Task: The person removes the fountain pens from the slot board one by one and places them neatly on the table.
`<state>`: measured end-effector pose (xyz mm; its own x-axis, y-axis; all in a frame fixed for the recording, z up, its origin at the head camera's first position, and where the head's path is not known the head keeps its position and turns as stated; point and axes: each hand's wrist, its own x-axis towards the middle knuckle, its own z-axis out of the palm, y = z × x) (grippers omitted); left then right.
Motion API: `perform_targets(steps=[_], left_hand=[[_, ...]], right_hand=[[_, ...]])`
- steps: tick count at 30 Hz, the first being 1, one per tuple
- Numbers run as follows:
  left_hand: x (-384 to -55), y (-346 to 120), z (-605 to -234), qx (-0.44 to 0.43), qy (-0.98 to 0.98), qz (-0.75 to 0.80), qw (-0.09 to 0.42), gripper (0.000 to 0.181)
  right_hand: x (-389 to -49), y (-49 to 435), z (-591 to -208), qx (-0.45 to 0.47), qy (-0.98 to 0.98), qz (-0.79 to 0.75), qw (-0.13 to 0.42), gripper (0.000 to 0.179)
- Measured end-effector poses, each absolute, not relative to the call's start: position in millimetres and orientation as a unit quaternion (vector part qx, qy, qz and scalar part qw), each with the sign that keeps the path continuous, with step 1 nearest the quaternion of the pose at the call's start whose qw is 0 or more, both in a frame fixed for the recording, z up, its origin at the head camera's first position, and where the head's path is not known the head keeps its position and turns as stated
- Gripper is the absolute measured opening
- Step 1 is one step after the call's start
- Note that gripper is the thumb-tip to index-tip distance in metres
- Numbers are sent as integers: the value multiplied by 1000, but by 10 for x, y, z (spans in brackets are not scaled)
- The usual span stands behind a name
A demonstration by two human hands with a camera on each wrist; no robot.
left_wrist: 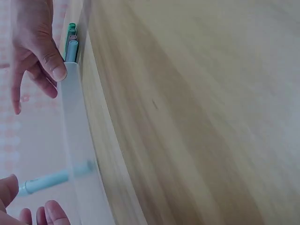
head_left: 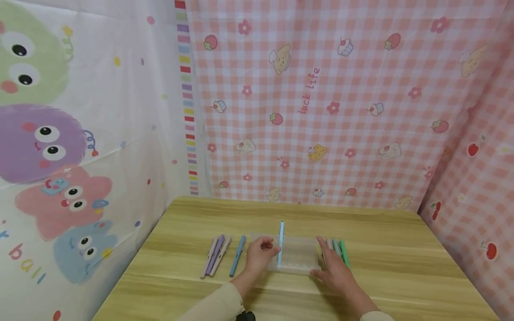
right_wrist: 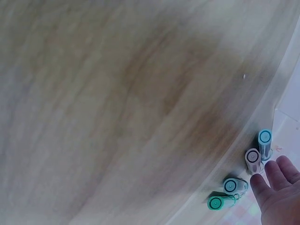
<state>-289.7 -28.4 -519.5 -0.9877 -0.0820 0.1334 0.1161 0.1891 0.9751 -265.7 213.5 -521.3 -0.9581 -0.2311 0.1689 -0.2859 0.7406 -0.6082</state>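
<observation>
A clear plastic box lies on the table in front of me. My left hand pinches a light blue pen at the box's left part; the pen's far end sticks up past the back edge. In the left wrist view, the pen's lower end shows blurred through the box's front wall. My right hand holds the box's right end, its thumb on the front corner and its forefinger at the back corner. Several pens lie just beyond that hand, partly hidden by it in the head view.
Left of the box lie a blue pen and a group of purple and pinkish pens. A green pen is outermost on the right. The wooden table meets a checked curtain at its back edge.
</observation>
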Motion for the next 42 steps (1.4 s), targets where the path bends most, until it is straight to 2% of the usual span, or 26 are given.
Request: perform_targets(steps=[7,17,25,34,42], left_hand=[[-2916,-127,-5222,16,-765,-639,79,22],[-2940,-67,-5248,14,-774,-625,96,13],[-2942,-101,-5162,-23,-757,-642,117,12],[-2945,-478,-4868,-36,-746,-654,118,16],[-2956,-1013,-4743,13,-737,-667,108,23]], right_hand=[[-2657,2118,-5225,136,-932,334,44,101],[-2656,2128,-5227,133,-935,326,48,100],[-2639,2117,-5212,131,-935,325,48,100],[-2644,2119,-5206,132,-935,328,44,100],[-2654,2116,-5215,132,-935,328,40,101]])
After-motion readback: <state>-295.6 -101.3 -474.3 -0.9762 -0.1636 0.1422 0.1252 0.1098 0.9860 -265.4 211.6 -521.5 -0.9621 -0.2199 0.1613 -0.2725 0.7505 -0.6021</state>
